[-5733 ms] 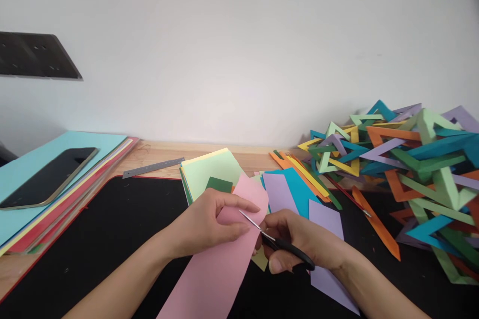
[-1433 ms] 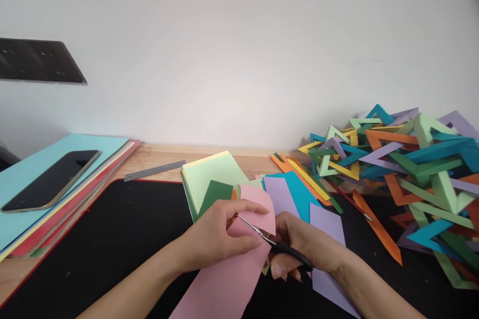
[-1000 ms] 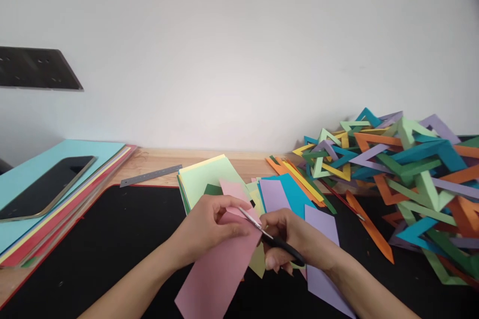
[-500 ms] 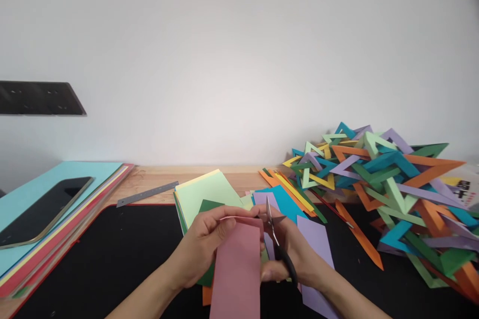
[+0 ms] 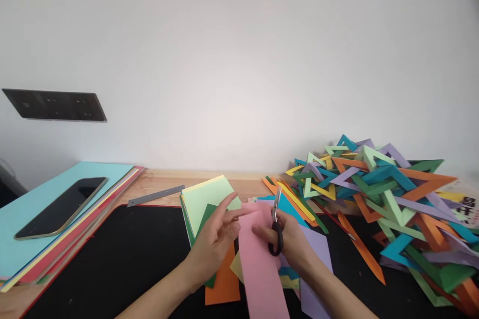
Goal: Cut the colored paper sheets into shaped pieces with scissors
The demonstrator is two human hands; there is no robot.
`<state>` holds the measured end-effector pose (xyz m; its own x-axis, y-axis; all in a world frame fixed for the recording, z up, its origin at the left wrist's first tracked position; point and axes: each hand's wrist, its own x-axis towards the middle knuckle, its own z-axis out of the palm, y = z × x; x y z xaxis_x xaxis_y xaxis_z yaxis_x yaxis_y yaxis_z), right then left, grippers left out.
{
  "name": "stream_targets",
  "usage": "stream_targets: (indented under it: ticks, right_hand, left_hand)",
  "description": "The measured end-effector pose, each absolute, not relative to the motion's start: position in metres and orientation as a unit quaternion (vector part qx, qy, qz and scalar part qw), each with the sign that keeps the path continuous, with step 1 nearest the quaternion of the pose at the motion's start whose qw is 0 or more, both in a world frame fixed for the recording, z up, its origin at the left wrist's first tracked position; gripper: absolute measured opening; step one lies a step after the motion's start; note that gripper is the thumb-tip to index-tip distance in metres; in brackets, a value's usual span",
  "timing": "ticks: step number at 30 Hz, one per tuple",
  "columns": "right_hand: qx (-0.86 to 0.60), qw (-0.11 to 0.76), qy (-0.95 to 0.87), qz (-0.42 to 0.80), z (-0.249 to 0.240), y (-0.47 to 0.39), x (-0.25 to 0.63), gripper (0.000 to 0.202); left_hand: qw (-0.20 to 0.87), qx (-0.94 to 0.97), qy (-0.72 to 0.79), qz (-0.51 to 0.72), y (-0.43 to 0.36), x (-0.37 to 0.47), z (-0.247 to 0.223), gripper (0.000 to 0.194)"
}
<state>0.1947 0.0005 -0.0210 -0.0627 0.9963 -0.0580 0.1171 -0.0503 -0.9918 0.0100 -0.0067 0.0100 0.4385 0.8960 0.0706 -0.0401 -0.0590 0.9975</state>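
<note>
A long strip of pink paper hangs in front of me, its top part folded or doubled over. My right hand grips it, thumb in front. The same hand carries a pair of scissors, blades pointing up and black handle against the palm. At the strip's upper left edge is my left hand, fingers spread; whether its fingertips touch the paper I cannot tell. Under both hands lie loose sheets: orange paper, light green paper and purple paper.
A large pile of folded, interlinked paper strips fills the right side. A phone rests on a stack of coloured sheets at left. A metal ruler, a red-handled tool and an orange strip lie on the desk.
My left hand has let go of the pink strip and spread its fingers. The strip has shifted right and now slants, held by my right hand. The view has turned slightly left.
</note>
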Motion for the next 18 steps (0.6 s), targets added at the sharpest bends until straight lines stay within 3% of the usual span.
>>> stream_targets:
  ticks: [4, 5, 7, 10, 13, 18]
  right_hand:
    - [-0.605, 0.412, -0.573, 0.369, -0.024, 0.012, 0.219, 0.038]
    - [-0.621, 0.407, -0.574, 0.345, -0.025, 0.014, 0.225, 0.031]
    - [-0.661, 0.404, -0.567, 0.28, -0.026, 0.019, 0.235, 0.02]
    - [-0.69, 0.412, -0.56, 0.202, -0.029, 0.022, 0.239, 0.029]
    - [-0.673, 0.43, -0.575, 0.178, -0.03, 0.022, 0.233, 0.039]
    - [-0.59, 0.449, -0.609, 0.282, -0.026, 0.014, 0.216, 0.035]
  left_hand:
    - [0.371, 0.718, 0.498, 0.314, 0.008, -0.003, 0.008, 0.048]
    - [0.274, 0.748, 0.554, 0.241, 0.012, -0.006, 0.007, 0.052]
    - [0.203, 0.752, 0.599, 0.186, 0.018, -0.011, 0.004, 0.065]
    - [0.151, 0.753, 0.629, 0.122, 0.019, -0.01, 0.001, 0.083]
    - [0.117, 0.754, 0.642, 0.07, 0.016, -0.004, 0.003, 0.087]
    - [0.122, 0.748, 0.651, 0.048, 0.013, -0.002, 0.007, 0.089]
